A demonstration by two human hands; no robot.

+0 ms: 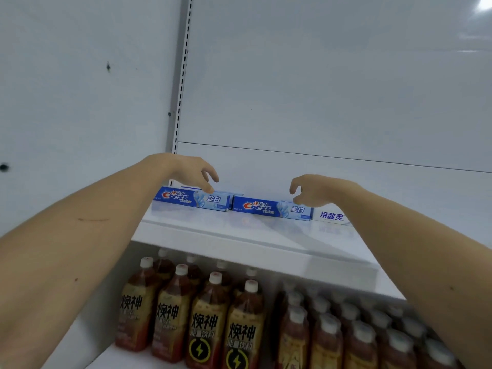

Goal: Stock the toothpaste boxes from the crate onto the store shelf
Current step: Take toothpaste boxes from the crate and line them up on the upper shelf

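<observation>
Two blue toothpaste boxes lie end to end on the white shelf [239, 235]. My left hand [194, 171] hovers over the left blue box [186, 199], fingers loosely curled, thumb tip touching its top edge. My right hand [316, 190] hovers at the right end of the right blue box [269, 207], fingers loosely curled, thumb near its top edge. Neither hand closes around a box. A white toothpaste box [330, 215] lies just right of the blue ones, partly hidden behind my right forearm. The crate is out of view.
Behind the boxes rises the white back panel [319, 89], with a slotted upright [183, 75] at the left. On the lower shelf stand several brown drink bottles [207, 323] with white caps, filling it from left to right.
</observation>
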